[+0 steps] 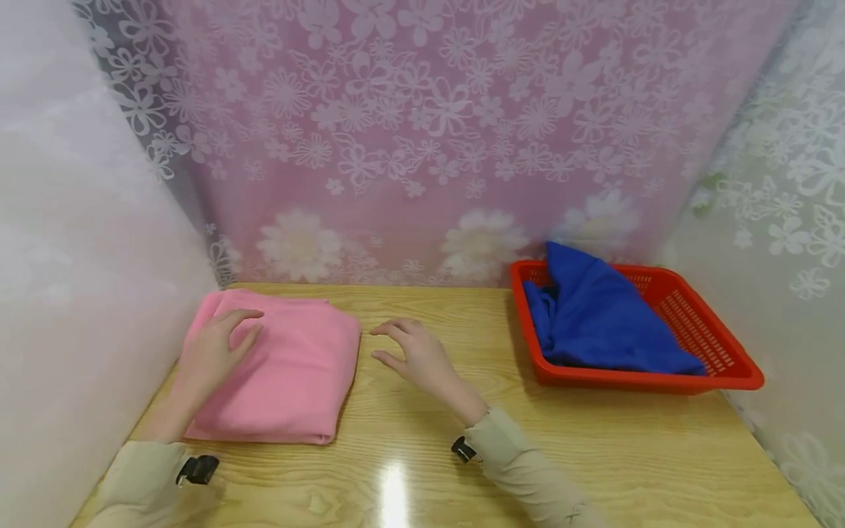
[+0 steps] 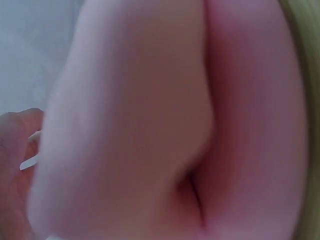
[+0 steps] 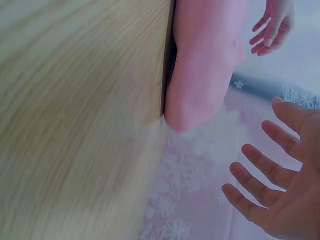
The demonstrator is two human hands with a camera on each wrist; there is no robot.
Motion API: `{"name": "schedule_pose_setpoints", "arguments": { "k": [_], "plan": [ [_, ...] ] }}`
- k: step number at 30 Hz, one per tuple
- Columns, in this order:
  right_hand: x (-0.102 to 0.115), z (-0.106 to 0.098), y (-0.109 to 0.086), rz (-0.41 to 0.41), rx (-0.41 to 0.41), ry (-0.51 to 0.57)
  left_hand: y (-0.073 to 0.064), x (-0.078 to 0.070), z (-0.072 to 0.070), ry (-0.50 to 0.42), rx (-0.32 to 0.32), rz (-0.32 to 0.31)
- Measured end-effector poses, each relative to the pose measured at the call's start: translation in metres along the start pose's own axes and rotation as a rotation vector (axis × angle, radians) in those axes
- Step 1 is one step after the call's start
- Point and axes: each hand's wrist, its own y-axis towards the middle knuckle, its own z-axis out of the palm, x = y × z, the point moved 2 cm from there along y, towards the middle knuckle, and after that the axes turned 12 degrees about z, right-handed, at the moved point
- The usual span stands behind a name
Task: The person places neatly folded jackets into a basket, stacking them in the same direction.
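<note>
A folded pink cloth lies at the left of the wooden table, layered into a thick, roughly square stack. My left hand hovers over its left part, fingers relaxed and bent, with nothing in them. In the left wrist view the pink cloth fills most of the picture, its rounded fold close to the camera. My right hand is held just right of the cloth, above the table, fingers spread and holding nothing. The right wrist view shows that hand apart from the cloth.
A red plastic basket stands at the right of the table, with a crumpled blue cloth inside, one corner rising above the back rim. Flower-patterned curtains close in the back and sides. A black band sits at the left cuff.
</note>
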Motion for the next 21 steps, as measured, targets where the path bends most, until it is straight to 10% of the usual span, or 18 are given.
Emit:
{"name": "schedule_pose_setpoints", "arguments": {
  "k": [9,21],
  "plan": [
    [0.027,0.027,0.007,-0.027,0.140,-0.049,-0.044,0.040,-0.023,-0.001,0.122,-0.142],
    [0.046,0.061,0.008,-0.096,0.410,-0.115,-0.075,0.068,-0.013,-0.063,0.388,-0.290]
  ]
}}
